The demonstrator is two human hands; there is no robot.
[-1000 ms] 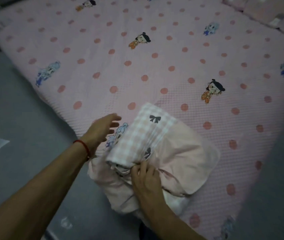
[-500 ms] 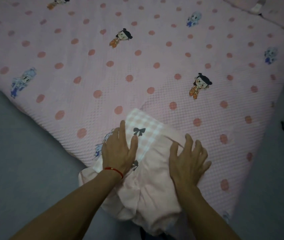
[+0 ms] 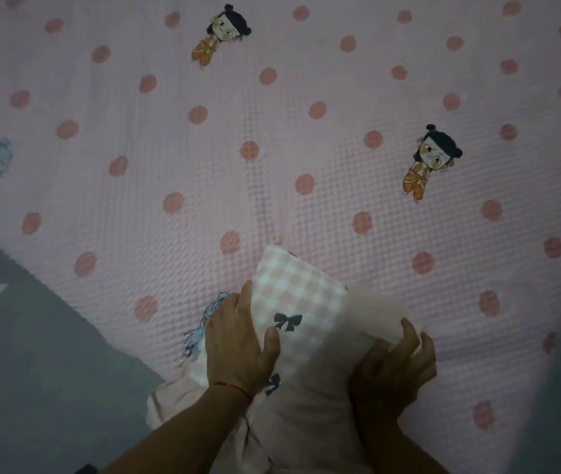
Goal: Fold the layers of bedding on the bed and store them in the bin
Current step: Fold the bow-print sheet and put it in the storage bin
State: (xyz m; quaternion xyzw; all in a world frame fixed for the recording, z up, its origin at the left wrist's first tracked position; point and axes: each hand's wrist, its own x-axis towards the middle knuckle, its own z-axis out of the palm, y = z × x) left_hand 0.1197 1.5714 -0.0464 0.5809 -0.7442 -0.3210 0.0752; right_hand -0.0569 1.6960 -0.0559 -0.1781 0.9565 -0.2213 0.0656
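Bedding: folded pink checked bundle [image 3: 301, 302] at the bed [image 3: 203, 165] edge.
Left hand [image 3: 238, 347]: fingers clasp its left side.
Right hand [image 3: 395, 367]: fingers curl around its right side.

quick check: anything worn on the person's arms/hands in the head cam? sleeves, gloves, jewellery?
Both forearms are bare as far as the frame shows: no sleeves, no gloves. The left hand has a thin red string bracelet around its wrist. The right hand and its wrist show nothing worn; no rings are visible on either, though the picture is dim.
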